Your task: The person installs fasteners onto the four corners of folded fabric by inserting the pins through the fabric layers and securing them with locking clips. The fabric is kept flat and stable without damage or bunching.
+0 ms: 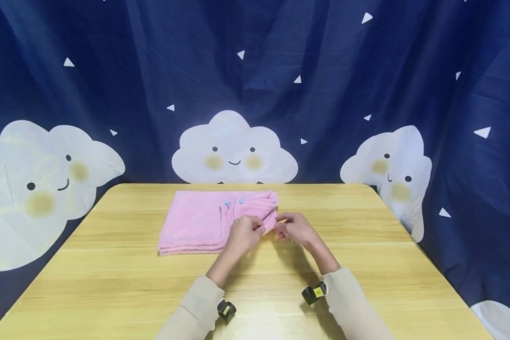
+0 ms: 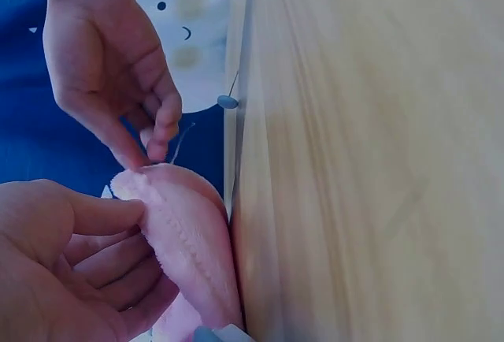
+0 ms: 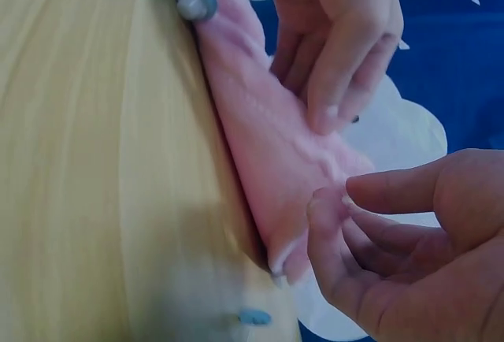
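A folded pink fleece cloth (image 1: 193,219) lies on the table, its right end gathered into a narrower, loosely folded part. Two small blue buttons (image 1: 241,201) show on its upper side. My left hand (image 1: 245,232) pinches the near edge of the gathered end between thumb and fingers; a seam runs along the fleece there in the left wrist view. Close by, my right hand (image 1: 296,228) holds the tip of the same end, thumb and forefinger brought together at it (image 3: 394,236). A thin pale strand (image 2: 183,142) sticks out beside the right fingertips.
The wooden table (image 1: 110,283) carries the cloth near its far edge. Behind it hangs a dark blue curtain (image 1: 323,56) with smiling clouds. Each wrist wears a small black camera (image 1: 313,293) over a beige sleeve. A blue disc (image 3: 254,317) appears low in the right wrist view.
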`<state>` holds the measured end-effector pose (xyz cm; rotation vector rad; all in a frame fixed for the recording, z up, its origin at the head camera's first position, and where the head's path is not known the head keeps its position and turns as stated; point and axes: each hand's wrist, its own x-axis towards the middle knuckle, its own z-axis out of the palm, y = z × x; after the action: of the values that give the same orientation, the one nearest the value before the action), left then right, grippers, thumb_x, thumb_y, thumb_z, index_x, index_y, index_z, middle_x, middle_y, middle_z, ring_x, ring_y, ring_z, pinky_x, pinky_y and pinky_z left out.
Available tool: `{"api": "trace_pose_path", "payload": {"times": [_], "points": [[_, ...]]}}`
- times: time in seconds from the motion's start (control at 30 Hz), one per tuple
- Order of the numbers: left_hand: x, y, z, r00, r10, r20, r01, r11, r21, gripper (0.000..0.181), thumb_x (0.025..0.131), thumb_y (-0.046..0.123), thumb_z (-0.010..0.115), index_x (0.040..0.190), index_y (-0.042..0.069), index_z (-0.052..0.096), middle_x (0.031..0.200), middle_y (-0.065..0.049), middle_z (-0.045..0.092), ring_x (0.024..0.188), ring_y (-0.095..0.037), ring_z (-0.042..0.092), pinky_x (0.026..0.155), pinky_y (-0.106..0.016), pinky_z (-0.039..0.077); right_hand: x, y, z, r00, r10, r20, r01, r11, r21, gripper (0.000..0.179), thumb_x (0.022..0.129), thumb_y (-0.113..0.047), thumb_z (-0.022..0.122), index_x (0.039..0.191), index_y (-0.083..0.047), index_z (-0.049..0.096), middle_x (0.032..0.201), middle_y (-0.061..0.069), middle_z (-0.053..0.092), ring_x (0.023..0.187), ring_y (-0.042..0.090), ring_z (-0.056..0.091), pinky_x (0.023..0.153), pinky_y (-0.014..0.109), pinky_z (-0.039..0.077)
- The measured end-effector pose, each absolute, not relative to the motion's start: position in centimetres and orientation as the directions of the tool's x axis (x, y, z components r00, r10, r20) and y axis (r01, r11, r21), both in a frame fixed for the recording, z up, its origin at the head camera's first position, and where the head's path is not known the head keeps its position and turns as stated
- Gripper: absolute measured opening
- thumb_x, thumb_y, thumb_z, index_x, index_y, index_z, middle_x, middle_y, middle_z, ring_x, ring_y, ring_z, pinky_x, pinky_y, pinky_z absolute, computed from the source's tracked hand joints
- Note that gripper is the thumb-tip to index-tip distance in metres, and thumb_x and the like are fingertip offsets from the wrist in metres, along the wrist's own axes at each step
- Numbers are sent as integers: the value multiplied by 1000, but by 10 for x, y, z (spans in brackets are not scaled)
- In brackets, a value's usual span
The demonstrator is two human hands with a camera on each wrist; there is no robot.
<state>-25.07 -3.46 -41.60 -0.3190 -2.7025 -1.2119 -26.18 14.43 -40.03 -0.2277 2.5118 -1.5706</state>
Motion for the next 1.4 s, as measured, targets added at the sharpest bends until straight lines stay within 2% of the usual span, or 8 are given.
{"api": "trace_pose_path", "payload": {"times": [0.13, 0.27, 0.43, 0.6, 0.93, 1.13, 1.4], "points": [[-253, -37, -416, -973, 97, 211, 225, 621, 751, 6, 89, 6, 74, 88, 10, 79, 80, -2, 75, 68, -11, 61, 71, -33, 52, -264, 151, -400, -985, -164, -48, -49, 541, -840, 17, 96, -7, 63, 103, 6, 69, 73, 20, 67, 61, 23, 63, 57, 32, 52], [-255, -40, -418, -974, 81, 213, 219, 586, 780, 5, 88, 6, 74, 88, 8, 79, 79, -3, 75, 65, -11, 61, 67, -31, 52, -267, 158, -401, -989, -135, -61, -46, 675, -736, 11, 94, -12, 68, 89, -2, 69, 68, 17, 68, 56, 21, 61, 53, 26, 46], [-256, -42, -420, -968, 88, 234, 241, 582, 777, 5, 87, 5, 74, 87, 7, 78, 79, -4, 76, 63, -10, 60, 64, -29, 52, -269, 164, -407, -985, -143, -92, -59, 793, -606, 17, 92, -18, 72, 82, -6, 66, 66, 8, 68, 59, 16, 56, 56, 26, 43], [-256, -42, -420, -970, 90, 225, 235, 578, 781, 6, 88, 5, 73, 86, 7, 78, 79, -3, 76, 62, -11, 60, 63, -28, 51, -269, 163, -411, -989, -116, -96, -49, 850, -525, 20, 90, -18, 73, 77, -6, 65, 68, 4, 64, 64, 17, 54, 56, 26, 41], [-256, -43, -419, -964, 98, 248, 259, 564, 784, 6, 87, 5, 73, 85, 7, 78, 75, -2, 74, 63, -10, 60, 62, -27, 50, -268, 161, -416, -986, -75, -147, -1, 895, -445, 23, 86, -16, 77, 70, -7, 63, 72, 5, 61, 67, 20, 53, 59, 28, 42], [-256, -43, -419, -964, 97, 247, 257, 564, 784, 6, 87, 5, 73, 85, 7, 78, 75, -3, 74, 63, -10, 60, 61, -27, 50, -268, 160, -418, -986, -78, -145, -5, 895, -447, 17, 83, -12, 77, 76, -6, 63, 78, 6, 61, 70, 20, 54, 60, 28, 42], [-256, -43, -417, -968, 90, 233, 242, 567, 787, 6, 88, 6, 73, 86, 7, 78, 75, -2, 73, 63, -10, 59, 62, -28, 50, -267, 159, -415, -987, -107, -117, -40, 883, -468, 11, 80, -2, 69, 72, -7, 63, 72, 5, 60, 63, 17, 52, 54, 25, 40]]}}
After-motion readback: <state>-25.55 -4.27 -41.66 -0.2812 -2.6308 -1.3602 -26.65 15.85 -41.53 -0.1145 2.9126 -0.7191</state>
